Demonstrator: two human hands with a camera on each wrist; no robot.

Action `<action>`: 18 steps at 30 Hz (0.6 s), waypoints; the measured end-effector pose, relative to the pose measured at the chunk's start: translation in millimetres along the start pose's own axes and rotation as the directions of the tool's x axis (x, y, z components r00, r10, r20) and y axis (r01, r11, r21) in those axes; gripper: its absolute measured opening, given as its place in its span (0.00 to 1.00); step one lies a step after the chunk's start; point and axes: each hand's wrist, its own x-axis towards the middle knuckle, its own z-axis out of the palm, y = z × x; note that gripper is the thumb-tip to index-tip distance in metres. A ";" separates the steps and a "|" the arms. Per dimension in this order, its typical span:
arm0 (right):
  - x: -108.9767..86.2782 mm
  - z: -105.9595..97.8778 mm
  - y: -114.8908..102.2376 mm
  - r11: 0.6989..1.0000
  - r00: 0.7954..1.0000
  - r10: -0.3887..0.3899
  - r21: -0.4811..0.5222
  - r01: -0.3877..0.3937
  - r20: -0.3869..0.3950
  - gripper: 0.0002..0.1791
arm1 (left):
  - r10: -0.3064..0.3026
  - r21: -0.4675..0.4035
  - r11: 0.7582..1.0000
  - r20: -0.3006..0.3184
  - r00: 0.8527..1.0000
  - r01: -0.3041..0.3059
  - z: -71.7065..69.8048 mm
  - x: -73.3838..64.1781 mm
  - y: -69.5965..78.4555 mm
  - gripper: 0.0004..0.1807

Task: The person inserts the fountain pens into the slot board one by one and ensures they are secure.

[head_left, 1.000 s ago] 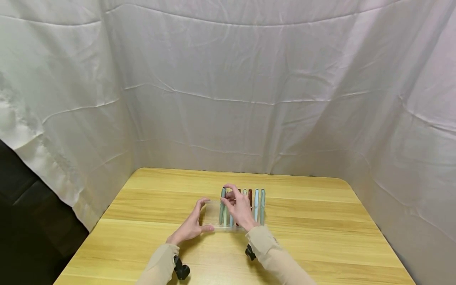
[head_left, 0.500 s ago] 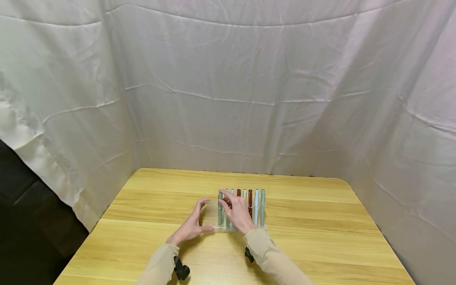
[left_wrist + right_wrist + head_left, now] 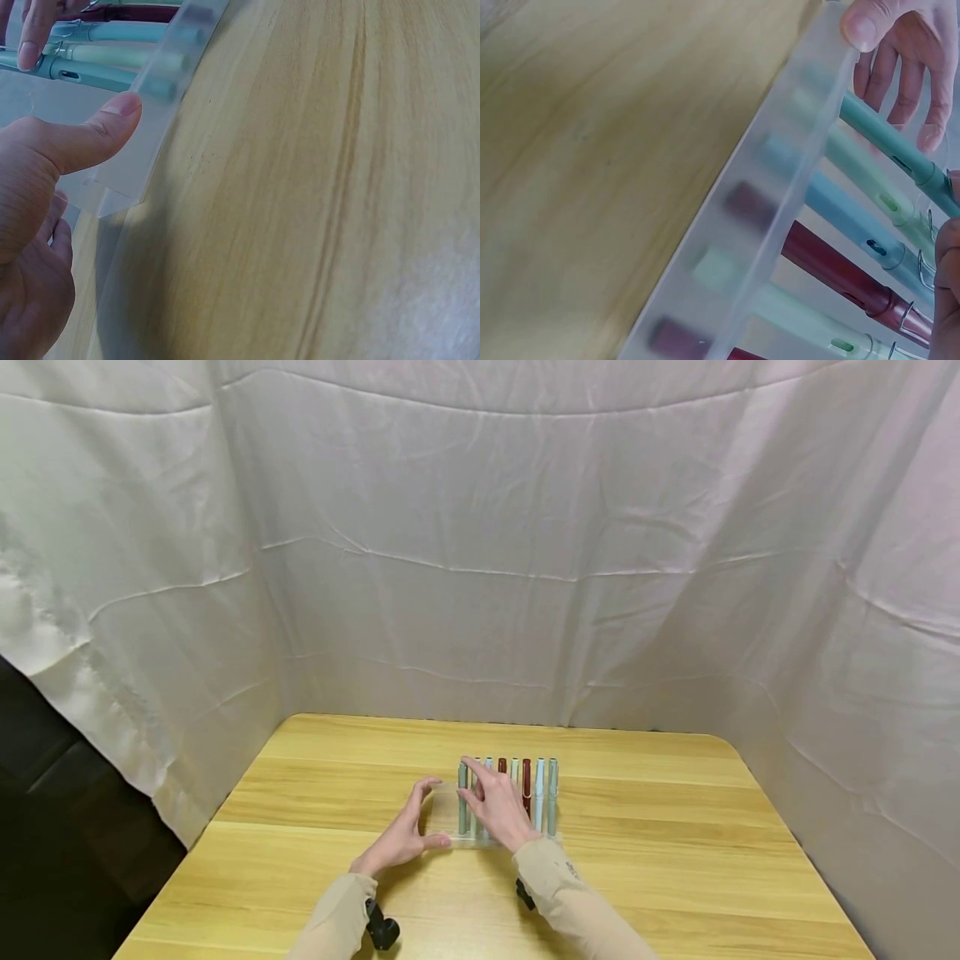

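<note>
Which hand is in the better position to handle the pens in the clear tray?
Probably the right hand: it lies over the pens, fingertips at the teal pen. The left hand grips the clear tray at its left end, thumb on the near wall, so it steadies the tray.

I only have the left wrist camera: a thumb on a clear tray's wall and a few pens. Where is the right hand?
Observer: In the head view the right hand lies over the pens in the clear tray, with its index fingertip at the top of the teal pen, the leftmost one.
Operator: What closes the row on the other side?
Observer: A grey-green pen is at the right end, and a light blue pen is next to it.
Operator: And my left fingers, beyond the thumb?
Observer: The left hand holds the tray's left end: its fingers reach up along that end and the thumb is on the near wall.
</note>
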 end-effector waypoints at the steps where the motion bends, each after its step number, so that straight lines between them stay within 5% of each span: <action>1: 0.3 -0.3 -0.2 1.000 1.000 0.011 0.005 -0.011 0.013 0.29 | 0.001 0.000 1.000 0.000 1.000 -0.001 0.0 0.0 0.0 0.50; 18: 1.2 1.3 -1.5 0.993 0.986 0.115 0.010 -0.117 0.119 0.33 | 0.007 -0.001 1.000 0.002 1.000 -0.007 -0.1 -0.2 0.8 0.51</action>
